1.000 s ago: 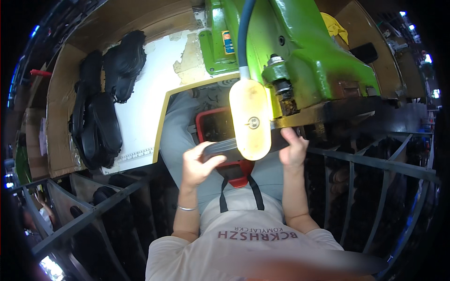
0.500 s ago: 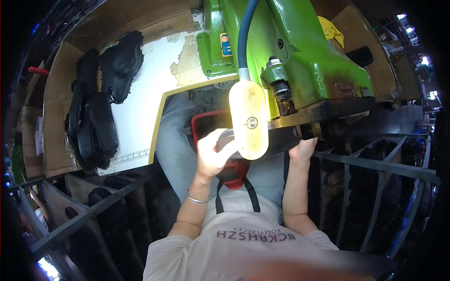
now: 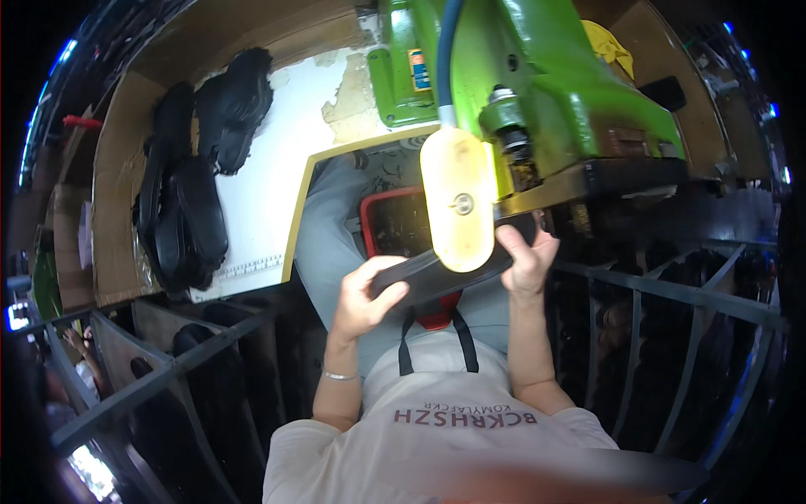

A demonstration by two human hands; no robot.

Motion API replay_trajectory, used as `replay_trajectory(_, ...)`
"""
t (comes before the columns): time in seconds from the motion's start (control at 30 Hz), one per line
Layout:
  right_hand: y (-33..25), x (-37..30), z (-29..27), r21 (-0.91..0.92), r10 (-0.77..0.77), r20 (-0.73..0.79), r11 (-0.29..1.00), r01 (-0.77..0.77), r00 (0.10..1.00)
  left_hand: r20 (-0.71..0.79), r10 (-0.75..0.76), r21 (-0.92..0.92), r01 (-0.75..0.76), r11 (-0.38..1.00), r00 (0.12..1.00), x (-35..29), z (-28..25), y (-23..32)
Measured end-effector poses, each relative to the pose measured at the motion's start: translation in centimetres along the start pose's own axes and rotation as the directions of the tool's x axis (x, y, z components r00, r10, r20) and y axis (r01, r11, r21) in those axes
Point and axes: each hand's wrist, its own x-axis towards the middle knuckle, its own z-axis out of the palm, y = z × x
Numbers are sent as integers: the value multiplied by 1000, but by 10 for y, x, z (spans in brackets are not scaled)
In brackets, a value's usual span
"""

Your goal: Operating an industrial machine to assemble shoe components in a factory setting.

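Note:
A long black shoe sole (image 3: 410, 279) lies across both my hands, below the green machine's (image 3: 579, 109) dark working edge. My left hand (image 3: 359, 301) is closed on its left end, thumb on the near side. At the other end my right hand (image 3: 529, 260) grips it, with the thumb toward the lamp. An oval, glowing yellow-white lamp (image 3: 457, 197) on a blue flexible neck hangs over the sole and hides part of its middle. The sole is apart from the machine's left part; whether its right end touches the machine I cannot tell.
Several black soles (image 3: 233, 109), some with ragged edges, are piled on the white tabletop (image 3: 252, 197) at left, inside cardboard walls (image 3: 117, 193). A red bin (image 3: 368, 220) sits below, between my legs. Metal racks (image 3: 688, 294) with dark items flank both sides. A yellow cloth (image 3: 608, 46) lies back right.
The sole has come away from the machine's edge toward me and tilted, its left end lower. My left hand moved left and nearer; my right hand's thumb now shows over the sole. The view shifted slightly.

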Motion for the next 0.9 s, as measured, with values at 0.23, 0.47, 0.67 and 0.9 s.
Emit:
replay_trajectory(0.23,-15,12,-23,-54,-275,-79,961,271,958,77,-43,-148,54,988,996,34,52,9)
replay_trajectory(0.47,-30,31,-47,43,-319,-177,942,331,931,-7,33,91,-32,995,999,42,66,4)
replay_trajectory(0.67,-35,52,-54,64,-310,-256,940,336,916,-117,401,299,-353,887,909,67,82,16)
replay_trajectory(0.9,-8,33,-22,24,-213,-199,975,222,957,-112,144,-44,-150,988,983,51,38,20)
